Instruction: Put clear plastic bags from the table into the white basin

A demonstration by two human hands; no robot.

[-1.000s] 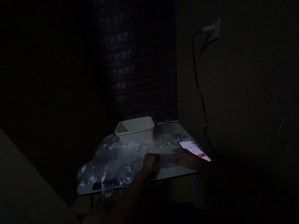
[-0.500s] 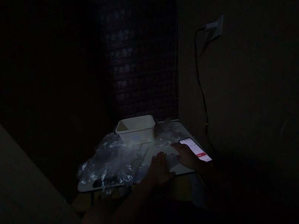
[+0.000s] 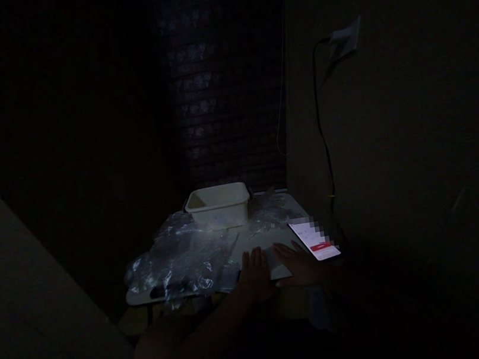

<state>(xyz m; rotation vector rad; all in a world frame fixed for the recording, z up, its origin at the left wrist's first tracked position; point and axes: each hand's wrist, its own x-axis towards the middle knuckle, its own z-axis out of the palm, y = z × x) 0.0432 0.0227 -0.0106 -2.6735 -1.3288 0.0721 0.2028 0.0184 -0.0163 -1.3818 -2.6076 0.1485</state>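
My left hand (image 3: 254, 272) lies flat at the front of the small white table (image 3: 261, 240), fingers stretched forward. Beside it, my right hand (image 3: 298, 264) rests with its fingers extended and slightly spread. Between the two hands is a pale, flat piece of clear plastic (image 3: 275, 263); the dim light hides its outline, and both hands seem to touch its edges. To the left, a heap of crinkled clear plastic bags (image 3: 183, 257) covers the tabletop. A lit phone (image 3: 316, 242) with a red button on its screen lies just right of my right hand.
A white plastic tub (image 3: 220, 215) with dark handles stands at the back of the table. More clear plastic (image 3: 269, 214) lies right of it. Behind hangs a dark blind (image 3: 209, 100). A black cable (image 3: 322, 131) runs down the right wall from a socket (image 3: 347, 37).
My right hand has moved from beside the phone down and left, and now lies flat at the plastic. The phone's screen is less covered. My left hand has barely shifted.
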